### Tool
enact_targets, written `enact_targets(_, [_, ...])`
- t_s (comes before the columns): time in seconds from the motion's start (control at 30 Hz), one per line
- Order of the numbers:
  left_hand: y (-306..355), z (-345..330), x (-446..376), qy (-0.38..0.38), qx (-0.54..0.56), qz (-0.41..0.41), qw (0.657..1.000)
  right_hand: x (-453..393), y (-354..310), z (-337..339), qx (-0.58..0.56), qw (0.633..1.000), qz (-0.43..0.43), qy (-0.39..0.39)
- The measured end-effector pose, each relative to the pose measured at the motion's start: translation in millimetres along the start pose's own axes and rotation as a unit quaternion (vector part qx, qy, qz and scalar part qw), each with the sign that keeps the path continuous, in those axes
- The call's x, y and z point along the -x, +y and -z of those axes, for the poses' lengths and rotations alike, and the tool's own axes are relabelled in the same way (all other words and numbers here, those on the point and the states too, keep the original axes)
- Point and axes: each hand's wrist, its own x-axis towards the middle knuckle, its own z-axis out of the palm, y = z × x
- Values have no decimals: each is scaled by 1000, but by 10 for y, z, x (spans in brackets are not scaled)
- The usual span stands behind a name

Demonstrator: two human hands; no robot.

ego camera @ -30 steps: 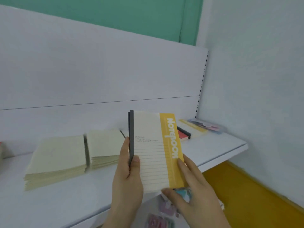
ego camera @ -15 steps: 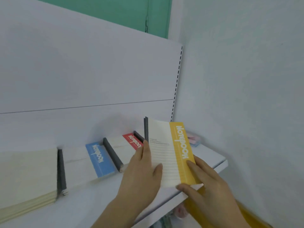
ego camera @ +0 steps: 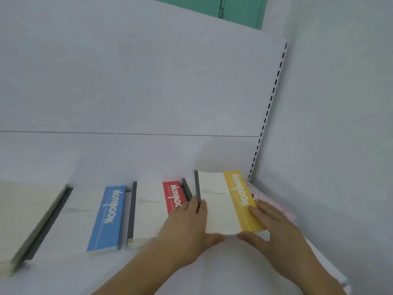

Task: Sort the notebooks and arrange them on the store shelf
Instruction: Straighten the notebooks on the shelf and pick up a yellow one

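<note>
Head camera, looking down at a white store shelf (ego camera: 63,273) with a white back panel (ego camera: 148,81) behind it and a pale wall (ego camera: 340,124) closing off the right side.

Two bare hands meet over a yellow-banded notebook (ego camera: 225,203) at the right end of the shelf. The notebook has a cream lined cover, a dark grey spine on its left edge and a yellow strip on its right printed with the word "Notebook". The left hand (ego camera: 187,233) grips the spine edge, its fingers (ego camera: 196,204) curled over that side and its thumb reaching under the near edge. The right hand (ego camera: 274,226) holds the yellow side, fingers lying on the strip and thumb curled at the near edge.

Just left of it, partly hidden by the left hand, lies a stack with a red-banded notebook (ego camera: 172,196) on top. Next to that, further left, lies a blue-banded notebook (ego camera: 106,218) stack. At the far left edge sits a stack of plain cream notebooks (ego camera: 23,216) with dark spines.

Under and to the right of the yellow notebook, something pale pink (ego camera: 282,211) shows against the wall; what it is cannot be told.

A strip of green wall (ego camera: 240,7) shows above the back panel. A slotted black-and-white upright (ego camera: 270,107) runs down the corner.
</note>
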Motion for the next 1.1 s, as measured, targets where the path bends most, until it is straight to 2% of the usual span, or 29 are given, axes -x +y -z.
enact_targets(0.1, [55,-71,-109,10,-24,47,999,-280,261,-97,-25,997,33,-59])
enact_targets(0.3, [117,-162,-195,4,-83,99,992,-552,551,-312,35,985,85,-146])
enact_targets(0.5, [100,-174,-276,-7,-30,136,990,-641,657,-428,40,979,143,-141])
enact_targets(0.6, [95,-133,-292,-21,-19,150,988,-721,661,-404,23,974,149,-166])
enact_targets(0.83, [130,-131,-270,1,45,173,984,-681,666,-366,-10,977,157,-146])
enact_targets(1.0, [139,-143,-232,34,3,164,986,-636,674,-320,10,978,124,-169])
enact_targets(1.1, [175,-107,-144,53,0,167,985,-614,643,-296,21,982,119,-143])
